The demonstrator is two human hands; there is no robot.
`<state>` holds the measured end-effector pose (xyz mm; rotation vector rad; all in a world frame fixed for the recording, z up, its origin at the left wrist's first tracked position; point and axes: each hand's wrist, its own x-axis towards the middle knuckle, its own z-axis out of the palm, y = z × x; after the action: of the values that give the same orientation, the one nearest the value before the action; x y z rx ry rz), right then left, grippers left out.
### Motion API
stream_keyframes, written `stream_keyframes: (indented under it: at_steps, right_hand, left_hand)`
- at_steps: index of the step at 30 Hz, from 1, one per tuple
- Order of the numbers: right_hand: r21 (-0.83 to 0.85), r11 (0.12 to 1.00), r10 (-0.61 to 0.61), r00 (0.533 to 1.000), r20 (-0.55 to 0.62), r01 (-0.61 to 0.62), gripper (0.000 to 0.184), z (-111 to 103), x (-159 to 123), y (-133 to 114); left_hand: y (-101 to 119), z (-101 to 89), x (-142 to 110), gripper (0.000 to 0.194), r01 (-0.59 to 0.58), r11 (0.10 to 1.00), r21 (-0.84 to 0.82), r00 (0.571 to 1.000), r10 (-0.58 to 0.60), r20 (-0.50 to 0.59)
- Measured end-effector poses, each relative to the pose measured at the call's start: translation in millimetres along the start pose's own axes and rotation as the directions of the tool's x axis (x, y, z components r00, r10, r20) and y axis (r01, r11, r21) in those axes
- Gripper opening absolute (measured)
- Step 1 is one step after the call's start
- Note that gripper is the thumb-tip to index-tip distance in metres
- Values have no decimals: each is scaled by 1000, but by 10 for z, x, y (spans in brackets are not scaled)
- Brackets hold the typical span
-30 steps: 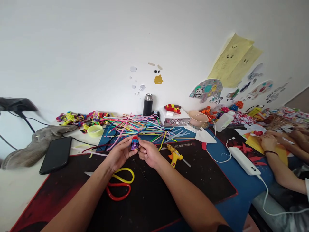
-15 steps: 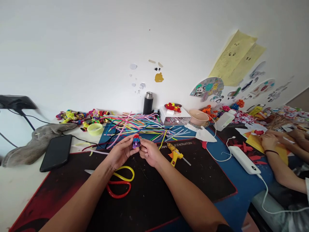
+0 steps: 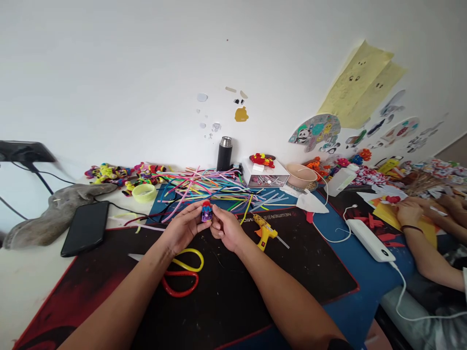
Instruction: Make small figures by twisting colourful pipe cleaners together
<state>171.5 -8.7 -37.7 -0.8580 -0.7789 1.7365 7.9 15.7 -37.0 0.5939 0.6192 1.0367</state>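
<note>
A small pipe-cleaner figure [image 3: 206,213], red on top with blue and purple below, is held upright between my two hands above the dark desk mat. My left hand [image 3: 184,227] is closed on its left side, fingers behind and thumb at the edge. On the other side, my right hand [image 3: 228,228] pinches it with thumb and curled fingers. Below my left wrist lie scissors [image 3: 182,284] with one yellow and one red handle, partly hidden by the forearm. To the right of my right hand rests a yellow glue gun [image 3: 265,232] with a glue stick in it.
Behind my hands spreads a pile of coloured pipe cleaners [image 3: 204,187]. A black flask [image 3: 224,154] and a white drawer box [image 3: 266,175] stand by the wall. At left are a phone [image 3: 85,228] and yellow tape roll [image 3: 143,193]. A co-worker's hand [image 3: 408,214] is at right.
The view has tilted slightly, and the figure has been turned a little between my fingers. Both hands keep their hold in nearly the same place.
</note>
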Motion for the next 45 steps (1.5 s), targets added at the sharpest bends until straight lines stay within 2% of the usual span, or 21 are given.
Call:
stream_keyframes:
  at_steps: [9,19,45]
  right_hand:
    - [-16,1000,-6,1000,-22,5,58,19,-19,-18]
    - [-14,1000,-7,999,-32,6,54,-4,-9,-6]
    - [-24,1000,-7,999,-39,6,58,-4,5,37]
  left_hand:
    - [2,9,1,22,20,1000,18,1000,-20,-1]
    - [8,53,-54,28,-15,996,93,999,11,40]
    - [4,79,-46,29,-18,992,125,1000,17,5]
